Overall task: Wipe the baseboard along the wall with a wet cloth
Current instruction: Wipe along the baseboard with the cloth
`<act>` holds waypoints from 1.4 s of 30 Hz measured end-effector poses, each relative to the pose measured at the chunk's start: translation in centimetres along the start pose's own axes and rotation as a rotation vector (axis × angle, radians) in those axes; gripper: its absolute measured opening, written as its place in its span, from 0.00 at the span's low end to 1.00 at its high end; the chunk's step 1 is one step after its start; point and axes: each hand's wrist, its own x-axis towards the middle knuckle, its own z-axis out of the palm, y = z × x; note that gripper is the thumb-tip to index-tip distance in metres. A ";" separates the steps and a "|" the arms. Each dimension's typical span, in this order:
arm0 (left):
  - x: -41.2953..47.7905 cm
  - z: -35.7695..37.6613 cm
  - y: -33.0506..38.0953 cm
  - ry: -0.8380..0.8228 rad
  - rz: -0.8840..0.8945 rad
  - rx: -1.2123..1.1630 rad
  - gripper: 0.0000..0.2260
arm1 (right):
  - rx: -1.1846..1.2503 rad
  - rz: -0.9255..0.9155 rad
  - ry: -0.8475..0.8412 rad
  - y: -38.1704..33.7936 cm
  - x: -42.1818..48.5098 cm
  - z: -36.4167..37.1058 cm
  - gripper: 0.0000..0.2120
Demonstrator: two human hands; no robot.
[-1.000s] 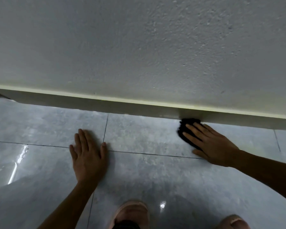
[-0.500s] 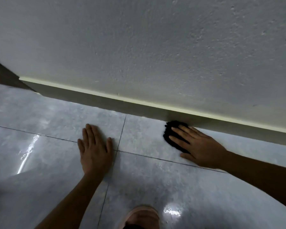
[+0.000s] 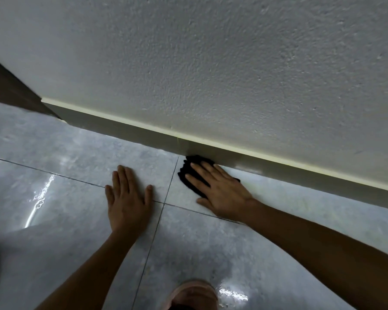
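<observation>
1. Right hand (image 3: 222, 193): flat, fingers (image 3: 202, 170) spread and extended, pressing a dark cloth (image 3: 188, 173) down onto the floor (image 3: 278, 231) and against the foot of the baseboard (image 3: 121, 128). The cloth is pinned under the palm, not pinched or balled.
2. Left hand (image 3: 128, 198): open, palm down on the floor tiles, holding nothing — judged to be a brace for body weight.
3. Cloth position: its far edge touches the lower face of the baseboard, just right of a tile joint (image 3: 166, 198). Most of the cloth lies on the floor, not on the board.
4. Baseboard: runs diagonally under the textured wall (image 3: 233, 74) and ends at a corner on the left.
5. Risk — poor contact. With the cloth lying low, the pale top edge of the board is likely to be missed.
6. Risk — slipping. The tiles are glossy; if they are wet, the bracing hand or the shoe (image 3: 193, 294) could slide.
7. Risk — lost cloth. Held by pressure alone, it may bunch or stay behind when the hand travels.
</observation>
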 end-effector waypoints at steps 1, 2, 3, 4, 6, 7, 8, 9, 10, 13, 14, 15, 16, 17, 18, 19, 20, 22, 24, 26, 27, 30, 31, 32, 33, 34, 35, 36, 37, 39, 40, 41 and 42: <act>0.1 0.0 -0.1 -0.001 0.008 0.000 0.36 | -0.014 -0.019 0.002 0.7 -0.7 0.0 0.29; 0.2 -0.1 -0.3 0.000 0.012 -0.002 0.36 | -0.025 -0.032 0.002 1.6 -1.6 0.1 0.29; 0.3 -0.1 -0.6 0.004 0.007 -0.007 0.36 | -0.033 -0.037 -0.001 2.4 -2.7 0.2 0.29; 0.6 -0.2 -1.1 0.010 -0.010 -0.014 0.36 | -0.037 -0.031 -0.007 3.1 -3.8 0.3 0.29; 0.9 -0.4 -2.1 0.028 -0.055 -0.026 0.37 | -0.022 -0.001 -0.027 3.9 -5.7 0.4 0.30; 1.1 -0.6 -2.6 0.033 -0.068 -0.025 0.37 | -0.014 0.017 -0.039 3.9 -6.1 0.5 0.30; 1.2 -0.7 -3.2 0.034 -0.069 -0.019 0.37 | -0.009 0.033 -0.047 3.8 -6.1 0.5 0.30; 1.2 -0.8 -3.6 0.032 -0.056 -0.011 0.37 | -0.006 0.045 -0.049 3.5 -5.9 0.6 0.29; 1.2 -0.9 -3.9 0.030 -0.037 -0.008 0.37 | -0.004 0.051 -0.048 3.2 -5.4 0.5 0.29; 1.2 -0.9 -4.0 0.037 -0.017 -0.016 0.38 | -0.002 0.024 -0.023 1.6 -2.5 0.0 0.29; 1.2 -0.9 -3.9 0.040 -0.023 -0.014 0.38 | -0.001 0.010 -0.007 0.9 -1.1 -0.2 0.29; 1.1 -0.9 -3.8 0.046 -0.028 -0.011 0.38 | 0.006 -0.003 0.009 0.0 0.5 -0.4 0.29; 1.1 -0.8 -3.8 0.051 -0.032 -0.009 0.38 | 0.020 -0.011 0.021 -1.0 2.0 -0.6 0.29; 1.1 -0.8 -3.8 0.053 -0.033 -0.008 0.37 | 0.034 -0.015 0.020 -2.0 3.4 -0.9 0.30; 1.1 -0.7 -3.8 0.052 -0.032 -0.009 0.37 | 0.039 -0.018 0.011 -2.8 4.6 -1.1 0.30; 1.1 -0.7 -3.8 0.051 -0.029 -0.011 0.37 | 0.036 -0.019 0.004 -3.2 5.3 -1.2 0.31; 1.1 -0.6 -3.9 0.050 -0.025 -0.010 0.37 | 0.029 -0.023 0.001 -3.2 5.5 -1.3 0.31; 1.2 -0.6 -4.0 0.059 -0.022 -0.004 0.36 | 0.004 -0.044 0.003 -2.2 4.8 -1.3 0.29; 1.2 -1.0 -4.1 0.099 -0.022 -0.007 0.34 | -0.015 -0.051 0.009 -0.8 2.9 -0.9 0.27; 1.5 -1.6 -4.5 0.133 -0.019 -0.023 0.32 | -0.026 -0.018 0.010 0.5 0.6 -0.3 0.27; 1.7 -1.9 -4.9 0.138 -0.018 -0.024 0.32 | -0.030 -0.002 0.010 0.9 -0.4 -0.2 0.26; 2.3 -1.7 -5.9 0.097 -0.003 -0.002 0.33 | -0.019 0.041 0.024 0.5 -1.0 -0.1 0.26; 2.3 -1.5 -6.0 0.087 0.002 0.000 0.33 | -0.006 0.057 0.026 0.0 -0.7 -0.1 0.26; 2.5 -1.2 -6.1 0.091 -0.001 0.003 0.33 | 0.004 0.069 0.032 -0.6 0.1 -0.3 0.26; 2.6 -1.1 -6.1 0.098 -0.008 0.004 0.33 | 0.009 0.072 0.047 -1.2 1.1 -0.5 0.26; 2.6 -1.0 -6.1 0.098 -0.013 0.001 0.32 | 0.010 0.061 0.057 -2.0 2.4 -0.7 0.26; 2.5 -1.0 -6.0 0.098 -0.016 0.000 0.32 | 0.007 0.045 0.065 -2.8 3.8 -0.9 0.26; 2.6 -1.0 -6.1 0.104 -0.012 0.003 0.32 | 0.006 0.035 0.072 -3.6 5.3 -1.0 0.26; 2.6 -1.0 -6.1 0.106 -0.006 0.008 0.32 | 0.004 0.028 0.077 -4.4 6.8 -1.1 0.27; 2.6 -1.0 -6.2 0.099 -0.003 0.015 0.32 | -0.003 0.024 0.053 -5.8 9.4 -1.4 0.28; 2.7 -1.0 -6.3 0.102 -0.004 0.016 0.32 | -0.006 0.030 0.040 -6.1 10.0 -1.5 0.28; 2.8 -1.0 -6.2 0.103 -0.003 0.012 0.32 | -0.011 0.032 0.034 -6.0 10.1 -1.6 0.28; 2.7 -1.1 -6.2 0.098 -0.004 0.006 0.32 | -0.019 0.022 0.036 -5.6 9.7 -1.6 0.28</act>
